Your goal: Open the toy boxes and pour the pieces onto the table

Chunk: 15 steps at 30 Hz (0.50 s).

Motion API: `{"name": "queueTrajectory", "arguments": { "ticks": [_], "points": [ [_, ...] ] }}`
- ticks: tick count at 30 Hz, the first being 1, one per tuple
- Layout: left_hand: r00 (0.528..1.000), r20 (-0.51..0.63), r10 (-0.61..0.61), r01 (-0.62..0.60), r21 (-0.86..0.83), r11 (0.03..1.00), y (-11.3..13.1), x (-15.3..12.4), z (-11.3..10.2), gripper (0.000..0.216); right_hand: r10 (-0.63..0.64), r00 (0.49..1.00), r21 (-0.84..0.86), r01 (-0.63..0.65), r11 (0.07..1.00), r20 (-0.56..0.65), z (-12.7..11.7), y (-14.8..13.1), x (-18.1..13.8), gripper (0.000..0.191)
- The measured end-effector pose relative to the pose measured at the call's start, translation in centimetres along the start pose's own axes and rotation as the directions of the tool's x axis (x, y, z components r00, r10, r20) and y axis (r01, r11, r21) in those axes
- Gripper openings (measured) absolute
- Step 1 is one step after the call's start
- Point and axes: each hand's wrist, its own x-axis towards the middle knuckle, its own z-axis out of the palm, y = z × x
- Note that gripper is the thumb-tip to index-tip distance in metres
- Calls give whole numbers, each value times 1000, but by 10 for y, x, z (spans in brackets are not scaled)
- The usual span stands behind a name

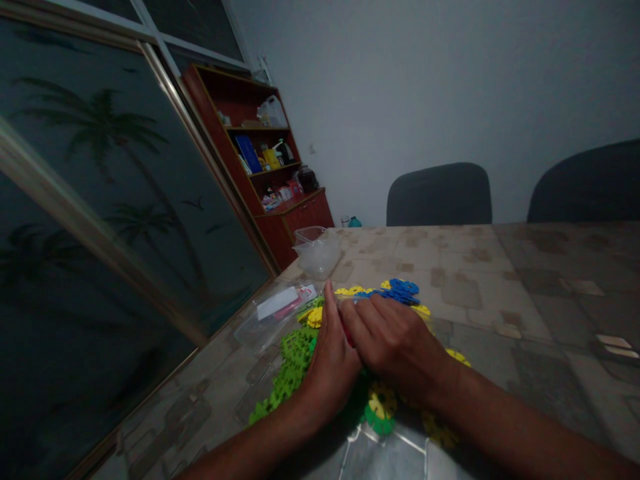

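Observation:
My left hand (327, 360) and my right hand (393, 340) are pressed together over a pile of plastic snowflake-shaped building discs on the table (500, 280). Both hands have their fingers closed around a small red piece (347, 335) that barely shows between them. Green discs (293, 363) lie joined in a strip to the left of my left hand. Blue discs (400, 291) and yellow discs (350, 291) lie just beyond my fingertips. A yellow and green disc (381, 407) sits under my wrists.
A clear plastic container (316, 250) stands at the table's far left edge. A clear bag with a white and red card (280, 305) lies near it. Two dark chairs (439, 195) stand behind the table. A wooden shelf unit (260, 160) stands by the dark glass door.

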Motion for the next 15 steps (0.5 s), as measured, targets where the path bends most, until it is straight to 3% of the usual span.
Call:
{"name": "queueTrajectory", "arguments": {
  "ticks": [7,10,12,15],
  "points": [
    [999,-23,-46,44,-90,995,-2,-7,2,83,45,999,67,-45,997,-8,1,-8,-1,14],
    [999,23,-30,35,-231,972,-6,-15,-2,93,38,998,318,-54,947,56,-10,3,-11,15],
    [1000,3,17,-15,-345,939,-15,-22,-5,101,110,990,464,-138,875,89,-21,16,-19,20],
    [1000,3,15,-13,-336,942,-30,-35,-9,116,269,951,394,-307,866,150,-35,37,-29,27]
  ]
}}
